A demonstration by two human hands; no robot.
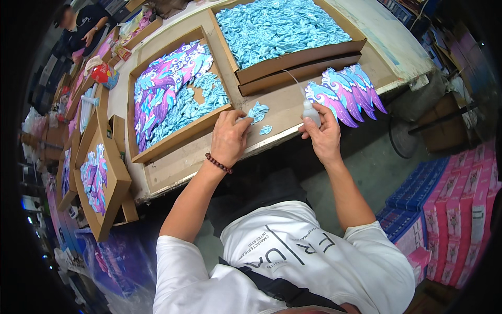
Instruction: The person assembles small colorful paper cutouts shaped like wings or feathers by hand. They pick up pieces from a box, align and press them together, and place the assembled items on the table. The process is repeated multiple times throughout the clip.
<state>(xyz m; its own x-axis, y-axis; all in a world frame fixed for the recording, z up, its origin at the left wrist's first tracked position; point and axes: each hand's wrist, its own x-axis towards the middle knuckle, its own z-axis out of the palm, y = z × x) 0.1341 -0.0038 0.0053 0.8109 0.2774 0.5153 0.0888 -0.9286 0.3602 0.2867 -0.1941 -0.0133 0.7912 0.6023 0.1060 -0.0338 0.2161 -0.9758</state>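
Observation:
My right hand [325, 135] is wrapped round a small translucent squeeze bottle [311, 113]; its long thin nozzle points up and to the left. My left hand [229, 136] rests at the near right corner of a shallow cardboard tray, fingers curled and thumb and forefinger close together. What they pinch, if anything, is too small to make out. Just right of those fingertips lie a few small light-blue shaped pieces [258, 112], and one loose piece [265, 130] is nearer the table edge. Purple-and-blue wing-shaped cutouts [342, 94] lie overlapped beyond the bottle, sticking out past the edge.
The cardboard tray [180, 144] at left holds purple cutouts and blue pieces. A deeper cardboard box [298, 64] behind is heaped with blue pieces. Another cardboard tray [118, 194] leans at far left. Pink boxes [460, 209] are stacked at right. A person [86, 29] is at the far left.

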